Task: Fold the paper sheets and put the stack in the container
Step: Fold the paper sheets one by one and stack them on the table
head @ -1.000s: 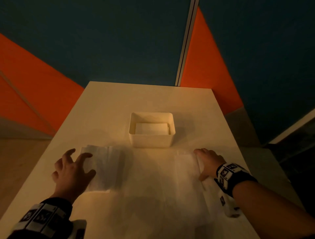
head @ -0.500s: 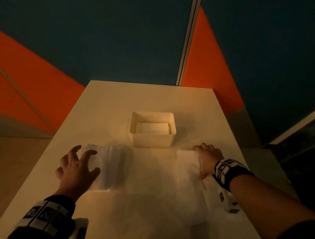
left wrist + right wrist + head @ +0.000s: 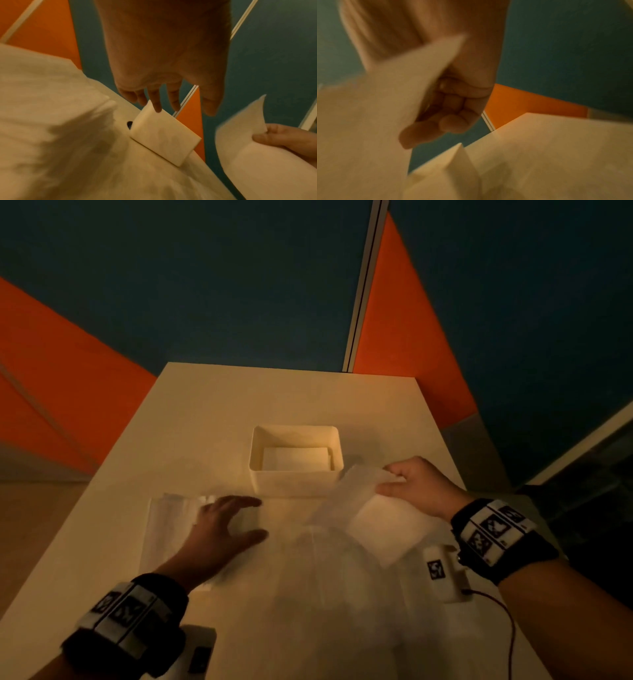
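A thin white paper sheet (image 3: pixel 308 546) lies across the near middle of the table. My right hand (image 3: pixel 409 486) pinches its far right corner and holds that side lifted off the table, just right of the white container (image 3: pixel 295 486). The lifted flap (image 3: pixel 248 142) curls up in the left wrist view, and my right hand (image 3: pixel 447 108) has its fingers curled round the paper (image 3: pixel 385 101). My left hand (image 3: pixel 222 525) lies flat with spread fingers on the sheet's left part, next to a folded stack (image 3: pixel 171 529). A folded white sheet (image 3: pixel 296 458) rests inside the container (image 3: pixel 163 136).
The cream table (image 3: pixel 274 395) ends at a far edge before dark teal and orange wall panels (image 3: pixel 404 330). A white wrist device with a thin cable (image 3: pixel 445 573) hangs under my right wrist. The table's right edge runs close to my right forearm.
My right hand has taken hold of the sheet's right corner and lifted it up and inward. My left hand has slid right, onto the sheet towards the container.
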A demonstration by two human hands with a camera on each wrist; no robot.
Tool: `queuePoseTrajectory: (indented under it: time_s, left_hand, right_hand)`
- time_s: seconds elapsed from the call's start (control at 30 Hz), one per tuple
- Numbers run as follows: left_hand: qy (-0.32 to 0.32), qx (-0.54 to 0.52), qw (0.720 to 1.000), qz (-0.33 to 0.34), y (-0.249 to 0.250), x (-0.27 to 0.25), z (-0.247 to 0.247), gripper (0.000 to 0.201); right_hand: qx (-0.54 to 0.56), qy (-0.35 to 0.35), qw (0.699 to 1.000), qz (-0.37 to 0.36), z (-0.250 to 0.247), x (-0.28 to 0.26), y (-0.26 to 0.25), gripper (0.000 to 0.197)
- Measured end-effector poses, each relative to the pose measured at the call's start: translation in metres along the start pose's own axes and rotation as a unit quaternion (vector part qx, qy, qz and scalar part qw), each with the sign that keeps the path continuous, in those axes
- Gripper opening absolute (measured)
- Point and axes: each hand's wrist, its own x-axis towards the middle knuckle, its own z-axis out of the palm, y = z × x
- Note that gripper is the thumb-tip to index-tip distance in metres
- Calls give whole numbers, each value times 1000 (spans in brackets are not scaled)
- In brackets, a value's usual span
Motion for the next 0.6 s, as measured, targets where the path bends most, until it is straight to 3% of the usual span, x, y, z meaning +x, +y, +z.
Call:
queuePoseTrajectory:
  time_s: [0.1, 0.17, 0.23, 0.33, 0.53, 0.6]
  left_hand:
    - [-129, -139, 982, -21, 18, 5, 14, 93]
    - [-213, -183, 960, -9, 29, 6, 20, 91]
    - [-256, -273, 927, 20, 35, 6, 21, 85]
    - [-231, -433, 871, -3, 38, 8, 21, 81]
    - [-130, -432, 893, 3, 34, 12, 19, 59]
    - [-108, -420, 901, 11, 35, 11, 15, 24]
  right_hand:
    - [192, 33, 981, -3, 12, -13, -19, 9]
    - [271, 47, 961, 13, 23, -18, -26, 10]
    - [320, 46, 946, 32, 35, -21, -28, 9]
    - [376, 25, 925, 51, 49, -24, -25, 11]
    - [437, -5, 895, 86, 56, -27, -12, 25]
    - [465, -40, 880, 95, 53, -29, -8, 29]
